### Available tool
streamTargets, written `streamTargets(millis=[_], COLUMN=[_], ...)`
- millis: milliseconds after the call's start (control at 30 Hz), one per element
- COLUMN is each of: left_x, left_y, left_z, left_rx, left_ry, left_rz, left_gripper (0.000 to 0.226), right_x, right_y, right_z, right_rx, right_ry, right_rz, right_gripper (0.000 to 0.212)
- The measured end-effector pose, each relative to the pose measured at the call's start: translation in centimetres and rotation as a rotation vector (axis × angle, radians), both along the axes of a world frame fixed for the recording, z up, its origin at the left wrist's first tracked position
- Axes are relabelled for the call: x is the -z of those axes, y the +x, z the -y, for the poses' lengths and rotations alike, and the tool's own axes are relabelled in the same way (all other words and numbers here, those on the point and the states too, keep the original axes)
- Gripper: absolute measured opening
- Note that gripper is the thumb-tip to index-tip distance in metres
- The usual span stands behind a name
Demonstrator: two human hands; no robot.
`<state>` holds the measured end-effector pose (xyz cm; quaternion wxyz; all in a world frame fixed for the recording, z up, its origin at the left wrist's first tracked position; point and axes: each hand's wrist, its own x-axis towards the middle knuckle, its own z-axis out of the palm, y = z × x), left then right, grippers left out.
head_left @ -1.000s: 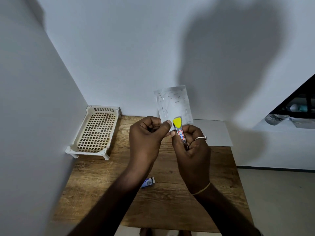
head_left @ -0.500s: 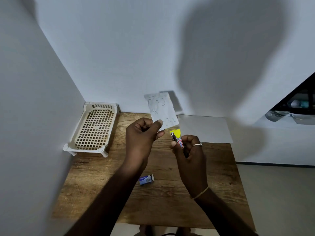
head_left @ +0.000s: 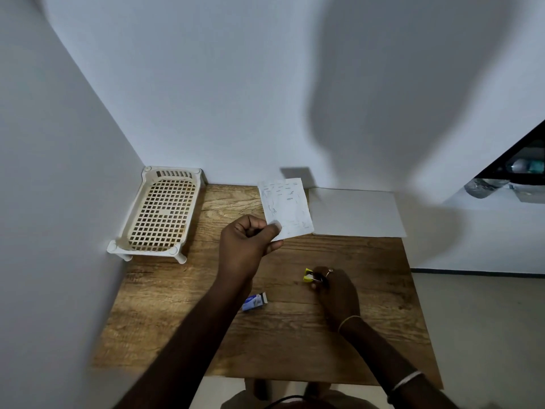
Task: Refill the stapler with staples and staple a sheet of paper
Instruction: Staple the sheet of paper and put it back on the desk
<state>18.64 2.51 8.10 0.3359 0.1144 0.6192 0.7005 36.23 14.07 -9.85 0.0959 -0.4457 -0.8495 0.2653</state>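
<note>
As L grip (head_left: 247,240) pinches paper (head_left: 287,208), R (head_left: 336,286) clasps stapler (head_left: 308,275)

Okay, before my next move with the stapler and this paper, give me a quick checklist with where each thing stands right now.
1. Left hand pinches the paper slip by its near corner: ok.
2. Right hand grips the yellow stapler: ok.
3. Slip inside the stapler's mouth: not ok, the two are well apart.
4. Staples loaded: cannot tell, the hand hides most of the stapler.
5. Staple box lies on the table between the arms: ok.
6. Blank sheet lies flat at the far edge: ok.
</note>
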Motion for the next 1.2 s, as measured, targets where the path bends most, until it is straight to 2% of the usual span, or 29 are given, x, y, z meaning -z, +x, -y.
streamTargets(millis=[567,633,700,733,833,900,1033,1200], left_x=[2.1,2.4,2.7,2.8,3.1,3.2,3.3,3.8], left_y=[-0.5,-0.7,-0.9,-1.0,-1.2,-1.4,-1.6,-2.0], left_z=[-0.1,-0.1,-0.2,-0.2,-0.6,-0.9,-1.6,-2.0], left_rx=[0.068,0.074,0.077,0.078,0.085,0.096,0.099,0.104], left_ry=[-0.039,-0.04,-0.043,-0.044,-0.04,-0.037,-0.028,0.013], left_rz=[0.002,0.01,0.02,0.025,0.035,0.033,0.051,0.106], left_gripper=[0.021,0.019,0.016,0.015,0.015,0.015,0.016,0.012], right_x=[0.4,-1.5,-4.5,-6.2,-11.2,-13.4,-14.7,-14.2], right_y=[0.0,-0.5,-1.4,-2.0,-3.6,-4.3,-5.1,-5.3], right_z=[-1.2,-0.9,-0.6,-0.4,-0.5,-0.5,-0.7,-1.2], right_rx=[-0.092,-0.029,0.116,0.19,0.295,0.273,0.256,0.26], right_ry=[0.017,0.014,-0.079,-0.195,-0.582,-0.671,-0.679,-0.651], right_rz=[0.023,-0.079,-0.301,-0.444,-0.745,-0.77,-0.834,-0.859], right_gripper=[0.037,0.028,0.015,0.013,0.034,0.032,0.013,0.014])
